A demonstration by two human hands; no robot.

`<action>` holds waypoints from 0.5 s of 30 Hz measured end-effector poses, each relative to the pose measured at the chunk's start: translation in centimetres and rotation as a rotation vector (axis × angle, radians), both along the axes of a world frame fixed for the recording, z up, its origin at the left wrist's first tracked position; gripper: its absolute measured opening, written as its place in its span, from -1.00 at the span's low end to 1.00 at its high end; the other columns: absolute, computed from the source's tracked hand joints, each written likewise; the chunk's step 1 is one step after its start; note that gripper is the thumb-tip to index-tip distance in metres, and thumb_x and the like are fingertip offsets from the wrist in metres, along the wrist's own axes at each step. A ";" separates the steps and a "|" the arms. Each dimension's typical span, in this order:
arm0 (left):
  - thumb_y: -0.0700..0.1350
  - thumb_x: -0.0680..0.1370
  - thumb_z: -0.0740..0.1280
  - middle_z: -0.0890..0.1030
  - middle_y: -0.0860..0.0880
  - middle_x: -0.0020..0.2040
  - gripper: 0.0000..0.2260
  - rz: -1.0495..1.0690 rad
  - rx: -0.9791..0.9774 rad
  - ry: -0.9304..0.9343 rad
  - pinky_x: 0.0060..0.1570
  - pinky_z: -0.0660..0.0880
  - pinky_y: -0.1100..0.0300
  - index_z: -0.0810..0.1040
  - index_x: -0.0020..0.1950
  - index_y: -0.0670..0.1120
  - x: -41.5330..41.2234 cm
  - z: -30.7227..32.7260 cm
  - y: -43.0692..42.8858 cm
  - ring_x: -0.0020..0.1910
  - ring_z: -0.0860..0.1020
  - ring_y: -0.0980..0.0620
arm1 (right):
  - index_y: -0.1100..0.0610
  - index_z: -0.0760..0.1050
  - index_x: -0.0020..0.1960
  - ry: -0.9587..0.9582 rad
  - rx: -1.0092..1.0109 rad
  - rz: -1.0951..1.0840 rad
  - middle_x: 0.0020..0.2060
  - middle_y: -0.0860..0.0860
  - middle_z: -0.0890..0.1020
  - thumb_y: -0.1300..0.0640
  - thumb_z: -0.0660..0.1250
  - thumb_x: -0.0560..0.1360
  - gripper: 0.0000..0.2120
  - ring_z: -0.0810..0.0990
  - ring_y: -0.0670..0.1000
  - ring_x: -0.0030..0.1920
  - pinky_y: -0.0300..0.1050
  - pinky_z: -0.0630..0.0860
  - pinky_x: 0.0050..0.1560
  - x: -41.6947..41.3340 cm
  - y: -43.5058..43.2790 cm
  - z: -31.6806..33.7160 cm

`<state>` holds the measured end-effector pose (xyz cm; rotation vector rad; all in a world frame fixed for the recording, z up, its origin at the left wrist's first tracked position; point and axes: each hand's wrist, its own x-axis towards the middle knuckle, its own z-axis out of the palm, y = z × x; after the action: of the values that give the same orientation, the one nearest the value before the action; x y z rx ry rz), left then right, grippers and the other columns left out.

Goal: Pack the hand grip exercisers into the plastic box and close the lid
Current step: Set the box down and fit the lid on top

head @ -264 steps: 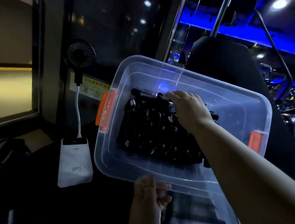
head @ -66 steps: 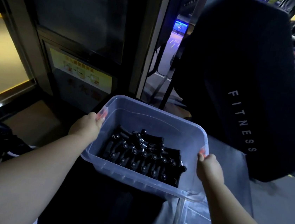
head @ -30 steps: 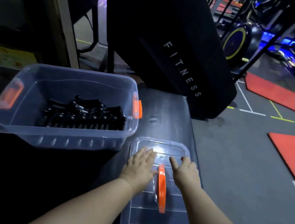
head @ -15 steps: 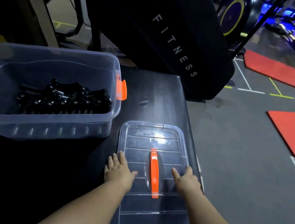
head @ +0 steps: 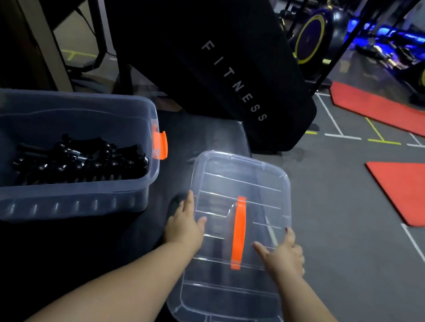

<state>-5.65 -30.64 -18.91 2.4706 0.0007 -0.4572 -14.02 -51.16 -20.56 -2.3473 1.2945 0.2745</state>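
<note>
From the head camera we see the plastic box at the left, clear-walled and uncovered, standing on a dark padded bench; an orange latch hangs at its right end, and its left end is cut off by the frame edge. Inside it the hand grip exercisers lie in one black heap with knobbed handle ends and a glint of spring coil here and there. The heap is too dark and tangled for us to count them or pick out single ones. To the right of the box, apart from it, is the lid, clear and ribbed, with an orange handle along its middle. Its right side reaches past the bench edge, with the grey floor showing through it, and we cannot tell whether it rests on the bench or is raised. The left hand lies at the lid's left rim, fingers stretched straight along it and thumb on top; whether the fingers reach under the rim is unclear to us. The right hand grasps the right rim, thumb spread on the top face and fingers curled at the edge. Behind stands a black pad lettered FITNESS, with red mats on the floor
</note>
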 end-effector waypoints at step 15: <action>-0.13 0.55 0.34 0.60 -0.18 0.04 -0.81 0.411 -0.784 0.075 -0.06 0.54 0.04 0.46 0.13 -0.13 5.3 14.4 5.5 -0.13 0.57 -0.11 | -0.03 -0.06 0.53 -0.315 -0.125 0.158 0.37 0.18 0.37 -0.33 0.45 0.28 0.05 0.33 0.22 0.37 0.11 0.26 0.33 6.0 2.7 17.1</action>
<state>-0.36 -25.11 -4.55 1.6251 0.2967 -0.2901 -7.97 -48.47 -3.47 -2.4769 1.0040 -0.1294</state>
